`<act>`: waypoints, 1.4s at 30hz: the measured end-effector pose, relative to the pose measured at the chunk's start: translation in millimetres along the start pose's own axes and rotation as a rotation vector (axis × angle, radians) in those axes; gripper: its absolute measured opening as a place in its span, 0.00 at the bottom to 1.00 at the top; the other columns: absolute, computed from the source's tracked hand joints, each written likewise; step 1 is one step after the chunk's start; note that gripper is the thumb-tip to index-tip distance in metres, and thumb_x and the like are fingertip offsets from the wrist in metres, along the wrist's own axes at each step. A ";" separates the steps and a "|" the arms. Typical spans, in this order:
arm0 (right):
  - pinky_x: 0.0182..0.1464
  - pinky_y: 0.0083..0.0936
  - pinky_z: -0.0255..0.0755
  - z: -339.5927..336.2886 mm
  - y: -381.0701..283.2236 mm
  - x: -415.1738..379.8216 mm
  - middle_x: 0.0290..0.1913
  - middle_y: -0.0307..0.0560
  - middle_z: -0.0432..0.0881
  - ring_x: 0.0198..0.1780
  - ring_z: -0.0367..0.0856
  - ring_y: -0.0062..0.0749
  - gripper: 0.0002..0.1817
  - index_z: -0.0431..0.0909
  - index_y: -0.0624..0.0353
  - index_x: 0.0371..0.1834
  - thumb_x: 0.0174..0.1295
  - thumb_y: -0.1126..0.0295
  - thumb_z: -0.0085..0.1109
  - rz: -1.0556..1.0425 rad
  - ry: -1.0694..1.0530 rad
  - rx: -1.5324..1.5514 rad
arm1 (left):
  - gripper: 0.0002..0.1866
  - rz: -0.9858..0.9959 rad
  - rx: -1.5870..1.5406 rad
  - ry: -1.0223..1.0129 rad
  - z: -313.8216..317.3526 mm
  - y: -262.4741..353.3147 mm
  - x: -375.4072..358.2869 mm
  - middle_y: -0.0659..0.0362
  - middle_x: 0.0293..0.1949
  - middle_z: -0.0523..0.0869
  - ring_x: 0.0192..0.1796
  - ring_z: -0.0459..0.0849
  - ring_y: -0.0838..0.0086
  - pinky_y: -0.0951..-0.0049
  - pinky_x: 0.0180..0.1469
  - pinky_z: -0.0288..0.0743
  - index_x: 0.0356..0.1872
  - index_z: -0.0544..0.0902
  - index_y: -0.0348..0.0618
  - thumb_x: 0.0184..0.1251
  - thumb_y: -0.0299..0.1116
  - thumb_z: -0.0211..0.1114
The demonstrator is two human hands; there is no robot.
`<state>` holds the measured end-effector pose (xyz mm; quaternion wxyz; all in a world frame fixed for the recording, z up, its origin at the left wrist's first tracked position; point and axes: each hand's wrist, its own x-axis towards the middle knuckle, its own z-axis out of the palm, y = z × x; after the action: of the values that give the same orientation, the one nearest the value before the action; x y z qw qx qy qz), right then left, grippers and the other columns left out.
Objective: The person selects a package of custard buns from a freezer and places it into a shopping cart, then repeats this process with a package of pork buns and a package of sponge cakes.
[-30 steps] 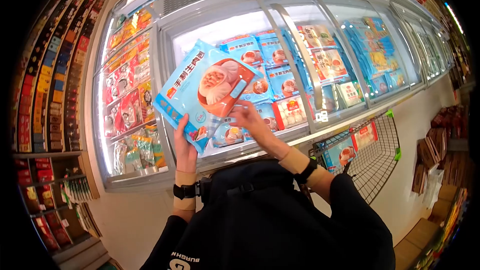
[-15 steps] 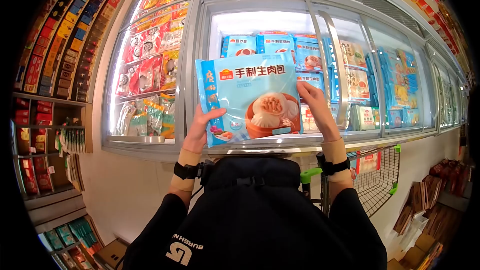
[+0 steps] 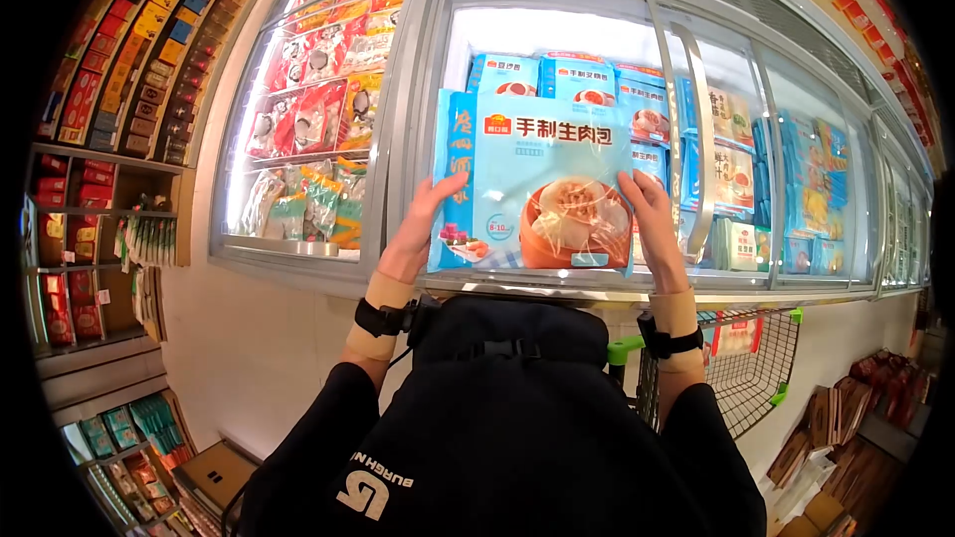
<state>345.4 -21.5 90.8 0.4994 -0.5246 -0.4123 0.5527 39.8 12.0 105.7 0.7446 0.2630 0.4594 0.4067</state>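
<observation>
A light blue bag of frozen meat buns (image 3: 487, 179) is held up between my two hands, its printed front facing me. On its left edge my left hand (image 3: 416, 224) is closed, with the thumb over the front and the other fingers mostly hidden behind. My right hand (image 3: 654, 224) grips the opposite edge, fingertips curled at the side. Directly behind the bag, similar blue packs (image 3: 577, 78) stand in the lit freezer (image 3: 497, 30), whose door section there appears slid aside. The held bag covers part of that stock.
A sliding door handle (image 3: 704, 129) stands right of the bag. Below right is a wire shopping cart (image 3: 756, 378) with a red and white pack in it. Shelves of boxed goods (image 3: 75, 249) line the left. A cardboard box (image 3: 219, 472) sits at lower left.
The bag and both hands have shifted right and slightly up in the view, and the bag now sits straighter. The freezer has also shifted right in view. Both hands keep their hold.
</observation>
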 end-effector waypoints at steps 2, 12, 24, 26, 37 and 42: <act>0.54 0.18 0.69 -2.8 1.9 0.6 0.49 0.40 0.82 0.50 0.77 0.18 0.18 0.78 0.65 0.56 0.71 0.63 0.56 -0.009 -0.017 -0.007 | 0.24 0.050 0.113 -0.059 6.1 5.1 1.1 0.54 0.47 0.82 0.48 0.83 0.73 0.71 0.49 0.79 0.55 0.75 0.34 0.63 0.38 0.68; 0.58 0.24 0.69 -13.7 2.6 -14.5 0.54 0.41 0.79 0.54 0.76 0.22 0.20 0.71 0.65 0.63 0.69 0.72 0.58 -0.064 -0.057 0.078 | 0.24 0.152 0.247 -0.250 0.0 14.6 -1.7 0.57 0.49 0.83 0.53 0.81 0.74 0.68 0.59 0.73 0.58 0.75 0.37 0.60 0.25 0.70; 0.63 0.28 0.67 -18.3 12.9 -27.0 0.55 0.41 0.79 0.58 0.75 0.26 0.21 0.73 0.63 0.60 0.63 0.77 0.64 -0.080 -0.038 0.045 | 0.32 0.163 0.376 -0.299 -8.8 26.3 -10.8 0.59 0.49 0.84 0.54 0.80 0.75 0.69 0.60 0.73 0.57 0.76 0.37 0.46 0.19 0.77; 0.62 0.28 0.68 -18.1 13.2 -27.5 0.55 0.41 0.79 0.58 0.75 0.26 0.22 0.73 0.63 0.60 0.62 0.77 0.64 -0.094 -0.041 0.020 | 0.32 0.163 0.369 -0.296 -9.5 25.7 -11.8 0.59 0.49 0.85 0.54 0.80 0.75 0.69 0.60 0.73 0.56 0.77 0.37 0.46 0.20 0.77; 0.57 0.22 0.69 -12.7 8.4 -20.9 0.55 0.44 0.80 0.54 0.76 0.23 0.23 0.70 0.64 0.63 0.69 0.66 0.59 -0.083 -0.017 -0.016 | 0.22 0.178 0.363 -0.261 -7.1 17.2 -6.0 0.58 0.45 0.84 0.47 0.82 0.77 0.72 0.51 0.77 0.53 0.77 0.35 0.58 0.28 0.73; 0.55 0.22 0.71 -7.6 1.0 -20.5 0.51 0.48 0.82 0.53 0.78 0.23 0.25 0.66 0.64 0.66 0.70 0.65 0.57 -0.070 0.023 0.002 | 0.23 0.131 0.379 -0.179 -5.4 11.8 -3.4 0.57 0.43 0.84 0.44 0.83 0.78 0.73 0.47 0.79 0.51 0.77 0.34 0.59 0.33 0.73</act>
<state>351.8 -42.3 92.4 0.5237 -0.5157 -0.4242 0.5290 29.8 15.5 114.0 0.6914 0.4627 0.4418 0.3357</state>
